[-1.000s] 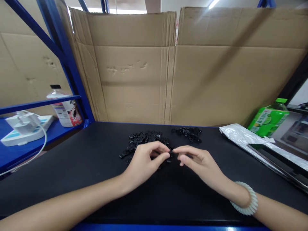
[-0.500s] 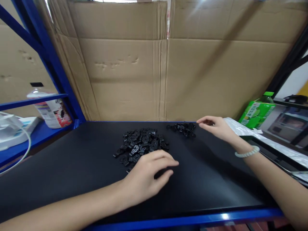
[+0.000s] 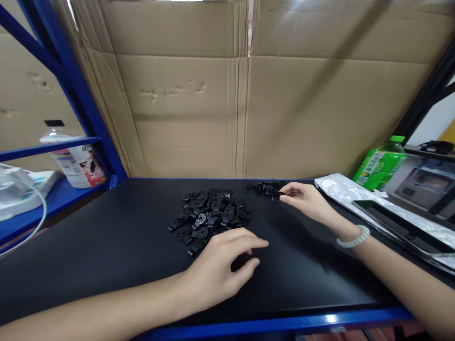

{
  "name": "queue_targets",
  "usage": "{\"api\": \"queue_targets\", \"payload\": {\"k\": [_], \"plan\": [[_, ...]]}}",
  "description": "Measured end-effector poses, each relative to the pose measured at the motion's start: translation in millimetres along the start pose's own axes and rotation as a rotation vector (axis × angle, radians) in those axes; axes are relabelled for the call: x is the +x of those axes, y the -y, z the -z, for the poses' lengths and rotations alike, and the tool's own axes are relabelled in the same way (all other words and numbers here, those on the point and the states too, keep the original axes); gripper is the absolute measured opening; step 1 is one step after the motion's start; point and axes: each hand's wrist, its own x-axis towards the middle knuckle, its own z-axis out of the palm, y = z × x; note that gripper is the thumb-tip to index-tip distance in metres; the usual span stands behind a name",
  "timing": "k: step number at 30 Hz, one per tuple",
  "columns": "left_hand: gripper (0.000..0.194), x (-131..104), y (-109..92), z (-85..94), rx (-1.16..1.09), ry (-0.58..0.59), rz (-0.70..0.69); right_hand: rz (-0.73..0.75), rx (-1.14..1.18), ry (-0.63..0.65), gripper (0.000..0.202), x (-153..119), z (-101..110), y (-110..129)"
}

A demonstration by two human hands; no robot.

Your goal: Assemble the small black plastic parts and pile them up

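Note:
A large heap of small black plastic parts (image 3: 209, 210), with round perforated heads and short stems, lies mid-table. My left hand (image 3: 227, 263) hovers at the heap's near side, thumb and forefinger apart with nothing between them. Farther right, a smaller pile of similar black parts (image 3: 265, 187) lies near the table's back edge. At its right end, my right hand (image 3: 302, 200) pinches a black part (image 3: 278, 194) between thumb and fingertips. The piece's full shape is partly hidden by the pile and fingers. A pale beaded bracelet circles my right wrist.
The black tabletop (image 3: 117, 241) has a blue front rail. Cardboard (image 3: 185, 104) stands behind it. On the right are a dark tablet-like slab (image 3: 401, 225), silver wrapping (image 3: 337, 184) and a green bottle (image 3: 378, 163). A bottle (image 3: 76, 166) and white cable (image 3: 42, 208) are at left.
My right hand has moved left and slightly nearer, its fingertips coming onto the smaller pile and closing on a black part. My left hand has shifted slightly right and nearer.

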Motion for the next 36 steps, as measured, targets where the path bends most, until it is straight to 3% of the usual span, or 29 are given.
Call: {"api": "queue_targets", "payload": {"k": [5,9,15,19,23,36], "plan": [[0.028,4,3,1.8,-0.009,-0.170,0.140,0.034,0.299,0.170,0.025,-27,-20,44],[0.031,5,3,2.5,-0.178,-0.190,0.226,-0.004,0.505,0.234,0.022,-43,-35,62],[0.042,8,1,2.1,-0.431,-0.170,0.321,-0.076,0.628,0.293,0.015,-48,-42,63],[0.034,10,3,2.4,-0.635,-0.173,0.455,-0.041,0.643,0.314,0.017,-51,-42,64],[0.023,10,4,3.2,-0.697,-0.242,0.541,-0.038,0.658,0.343,0.021,-54,-46,66],[0.026,10,0,5.5,-0.734,-0.276,0.525,0.055,0.535,0.240,0.019,-60,-45,69]]}}
